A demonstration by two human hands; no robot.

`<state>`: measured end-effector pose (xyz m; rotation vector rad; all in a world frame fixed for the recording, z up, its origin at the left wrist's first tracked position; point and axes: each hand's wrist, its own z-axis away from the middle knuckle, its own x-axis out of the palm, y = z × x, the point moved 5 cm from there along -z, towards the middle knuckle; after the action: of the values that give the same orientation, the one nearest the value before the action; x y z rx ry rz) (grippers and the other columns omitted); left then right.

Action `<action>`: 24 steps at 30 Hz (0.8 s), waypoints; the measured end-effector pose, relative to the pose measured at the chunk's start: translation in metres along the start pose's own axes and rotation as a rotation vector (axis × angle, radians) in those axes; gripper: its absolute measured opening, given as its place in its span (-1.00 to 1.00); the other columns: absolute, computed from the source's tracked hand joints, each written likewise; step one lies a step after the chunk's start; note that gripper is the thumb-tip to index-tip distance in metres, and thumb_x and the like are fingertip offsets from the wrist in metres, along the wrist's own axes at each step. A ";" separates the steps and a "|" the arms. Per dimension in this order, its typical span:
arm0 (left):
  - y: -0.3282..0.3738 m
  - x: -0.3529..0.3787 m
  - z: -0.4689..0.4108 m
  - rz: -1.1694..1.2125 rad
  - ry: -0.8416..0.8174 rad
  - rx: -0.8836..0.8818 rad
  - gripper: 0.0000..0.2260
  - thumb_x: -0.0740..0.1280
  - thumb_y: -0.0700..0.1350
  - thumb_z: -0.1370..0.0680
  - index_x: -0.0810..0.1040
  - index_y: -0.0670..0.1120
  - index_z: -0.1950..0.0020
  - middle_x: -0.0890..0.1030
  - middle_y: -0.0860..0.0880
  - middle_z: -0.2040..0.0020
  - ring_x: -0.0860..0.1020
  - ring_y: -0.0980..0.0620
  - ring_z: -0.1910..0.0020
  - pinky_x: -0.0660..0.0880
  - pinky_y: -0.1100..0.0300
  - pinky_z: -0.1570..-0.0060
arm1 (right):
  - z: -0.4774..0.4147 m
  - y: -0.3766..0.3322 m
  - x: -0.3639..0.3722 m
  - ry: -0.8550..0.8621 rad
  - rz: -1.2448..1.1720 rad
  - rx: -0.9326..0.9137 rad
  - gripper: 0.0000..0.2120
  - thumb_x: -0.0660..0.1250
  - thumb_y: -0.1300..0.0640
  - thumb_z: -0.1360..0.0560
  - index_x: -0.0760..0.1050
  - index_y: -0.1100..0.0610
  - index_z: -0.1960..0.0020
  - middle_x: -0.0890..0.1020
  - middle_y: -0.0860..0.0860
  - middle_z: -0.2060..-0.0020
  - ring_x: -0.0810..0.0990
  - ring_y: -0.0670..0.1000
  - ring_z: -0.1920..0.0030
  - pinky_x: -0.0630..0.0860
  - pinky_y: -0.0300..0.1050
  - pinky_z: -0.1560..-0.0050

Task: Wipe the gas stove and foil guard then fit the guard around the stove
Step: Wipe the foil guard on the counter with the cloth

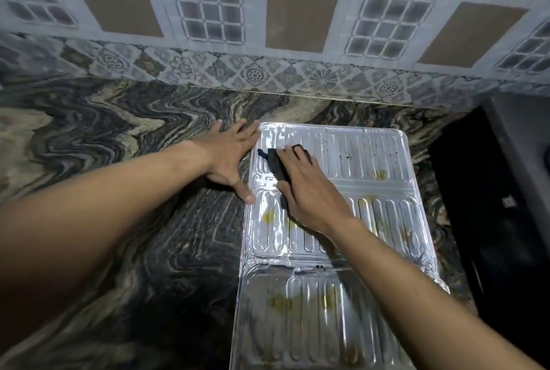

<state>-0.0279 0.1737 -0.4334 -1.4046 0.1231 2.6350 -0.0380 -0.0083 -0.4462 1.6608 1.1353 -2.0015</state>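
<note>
Several yellow stains on ribbed foil guard [372, 158]; right hand [306, 188] presses dark cloth [275, 165], left hand [232, 158] spread flat.

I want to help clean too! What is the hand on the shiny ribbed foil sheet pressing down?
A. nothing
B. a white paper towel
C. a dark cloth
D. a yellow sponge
C: the right hand presses a dark cloth flat on the shiny ribbed foil guard.
</note>
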 end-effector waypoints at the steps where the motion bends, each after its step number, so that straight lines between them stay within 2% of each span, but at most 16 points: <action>1: 0.001 -0.002 -0.003 -0.008 -0.002 0.006 0.39 0.35 0.59 -0.05 -0.31 -0.02 -0.59 -0.34 0.05 -0.57 -0.31 -0.04 -0.57 -0.26 -0.22 -0.50 | 0.000 -0.003 0.000 -0.011 0.002 -0.018 -0.47 0.03 0.03 -0.68 0.00 0.12 -0.59 0.11 0.08 -0.57 -0.02 0.06 -0.58 -0.06 0.05 -0.55; 5: 0.003 -0.004 -0.011 0.035 -0.041 0.005 0.42 0.42 0.55 -0.02 -0.30 -0.01 -0.59 -0.34 0.07 -0.58 -0.29 -0.02 -0.57 -0.23 -0.17 -0.52 | -0.003 -0.013 0.008 -0.056 0.098 -0.100 -0.49 -0.02 -0.01 -0.67 0.08 0.14 -0.57 0.20 0.08 -0.55 0.03 0.07 -0.57 0.01 0.08 -0.54; 8: 0.002 -0.002 -0.012 0.059 -0.034 0.017 0.44 0.42 0.55 0.00 -0.30 -0.03 -0.59 -0.34 0.06 -0.57 -0.27 0.00 -0.58 -0.21 -0.13 -0.54 | -0.007 -0.005 0.016 -0.091 0.140 -0.088 -0.47 -0.08 -0.05 -0.68 -0.02 0.09 -0.60 0.08 0.05 -0.58 -0.07 0.05 -0.58 -0.07 0.06 -0.55; 14: 0.002 -0.002 -0.011 0.099 -0.027 0.011 0.45 0.46 0.52 -0.01 -0.32 -0.03 -0.59 -0.33 0.04 -0.58 -0.27 0.01 -0.57 -0.23 -0.09 -0.54 | -0.031 0.036 -0.003 -0.073 0.104 0.079 -0.46 -0.11 -0.03 -0.69 -0.11 0.13 -0.60 -0.03 0.09 -0.59 -0.14 0.07 -0.58 -0.21 -0.02 -0.54; 24: 0.004 -0.002 -0.011 0.080 -0.072 0.003 0.44 0.44 0.53 -0.02 -0.37 -0.01 -0.56 -0.39 0.06 -0.55 -0.32 0.01 -0.56 -0.21 -0.12 -0.54 | -0.028 0.093 -0.028 -0.046 0.050 0.279 -0.47 -0.10 0.00 -0.69 -0.13 0.08 -0.61 -0.05 0.11 -0.59 -0.16 0.10 -0.58 -0.18 0.03 -0.54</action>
<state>-0.0182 0.1683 -0.4382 -1.3290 0.1787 2.7450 0.0515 -0.0545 -0.4560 1.7404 0.8192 -2.2357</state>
